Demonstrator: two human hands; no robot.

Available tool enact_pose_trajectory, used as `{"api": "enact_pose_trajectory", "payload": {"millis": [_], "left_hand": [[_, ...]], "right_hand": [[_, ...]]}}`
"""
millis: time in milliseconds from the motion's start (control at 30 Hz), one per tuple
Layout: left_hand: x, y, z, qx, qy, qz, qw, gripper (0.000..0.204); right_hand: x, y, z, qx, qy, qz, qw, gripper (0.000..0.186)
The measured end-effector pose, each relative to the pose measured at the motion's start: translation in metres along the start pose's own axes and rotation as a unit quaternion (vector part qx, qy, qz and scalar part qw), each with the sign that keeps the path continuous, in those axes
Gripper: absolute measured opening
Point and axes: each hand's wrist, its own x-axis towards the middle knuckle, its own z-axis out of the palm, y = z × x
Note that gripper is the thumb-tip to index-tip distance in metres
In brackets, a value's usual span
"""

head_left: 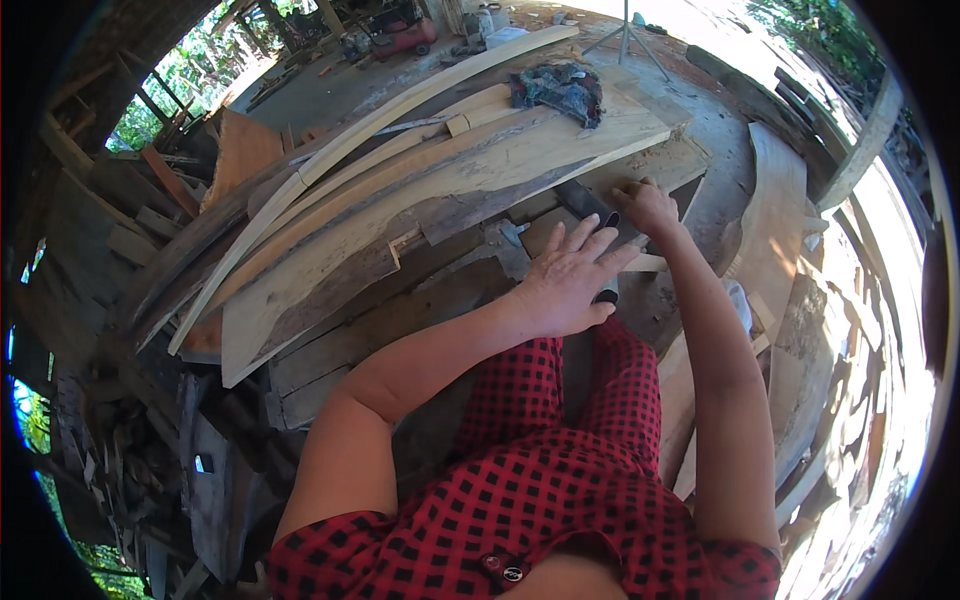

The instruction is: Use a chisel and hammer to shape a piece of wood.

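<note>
Brown and grey wooden planks form, in the head view, a rough counter (430, 295), in front of the person in red-and-black checked clothing (480, 480). The left hand (570, 275) is open, palm down and fingers spread, over an object with a dark rounded end (607, 296); this object is near the counter's near edge, toward its right end, and the hand hides most of it. The right hand (650, 210) has its fingers curled, just beyond the left one; I cannot tell what it grips. A short pale wood piece (648, 262) is just beside the left fingertips. Toward the far edge lies a wide board (480, 190) with a notch, a long curved strip (400, 100) and, near the right end, a crumpled dark cloth (560, 92).
</note>
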Motion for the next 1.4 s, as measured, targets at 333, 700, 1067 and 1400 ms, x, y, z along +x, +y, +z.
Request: {"api": "enact_pose_trajectory", "payload": {"millis": [333, 700, 1067, 1400], "left_hand": [[-0.059, -0.035, -0.024, 0.042, -0.127, -0.093, 0.987, 0.077], [-0.081, -0.038, 0.007, 0.038, -0.201, -0.199, 0.958, 0.080], [-0.096, -0.038, 0.019, -0.008, -0.098, -0.207, 0.973, 0.080], [-0.099, -0.036, 0.026, 0.000, -0.080, -0.206, 0.975, 0.074]], "right_hand": [[-0.012, -0.012, -0.023, 0.089, -0.111, -0.052, 0.988, 0.046], [-0.031, -0.039, 0.028, 0.011, 0.112, -0.167, 0.980, 0.048], [0.017, -0.041, 0.034, 0.172, 0.081, -0.015, 0.982, 0.047], [0.003, -0.051, 0.033, 0.055, 0.097, -0.038, 0.993, 0.054]]}}
